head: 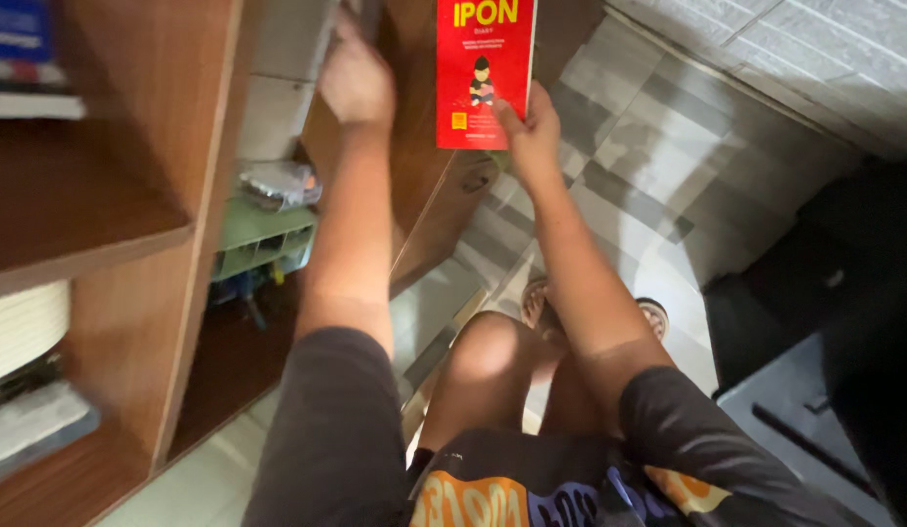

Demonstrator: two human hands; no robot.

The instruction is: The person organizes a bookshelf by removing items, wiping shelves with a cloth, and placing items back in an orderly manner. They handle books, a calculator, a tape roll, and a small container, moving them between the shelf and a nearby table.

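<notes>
The person's right hand (pixel 531 132) grips the bottom edge of a red book (pixel 484 68), holding it upright in front of the wooden cabinet (pixel 131 146). The left hand (pixel 356 78) reaches up against a cabinet panel; whether it grasps anything I cannot tell. Lower in the cabinet, a pale green rack (pixel 263 239) has a clear wrapped bundle (pixel 278 183) on top, and stacked books (pixel 24 59) fill the upper left shelf.

Two hands up by a wooden shelf

The right hand (pixel 533 132) holds a flat red paper book (pixel 483 68) by its bottom edge; the left hand (pixel 356 78) touches the brown wooden shelf (pixel 131 146).
</notes>
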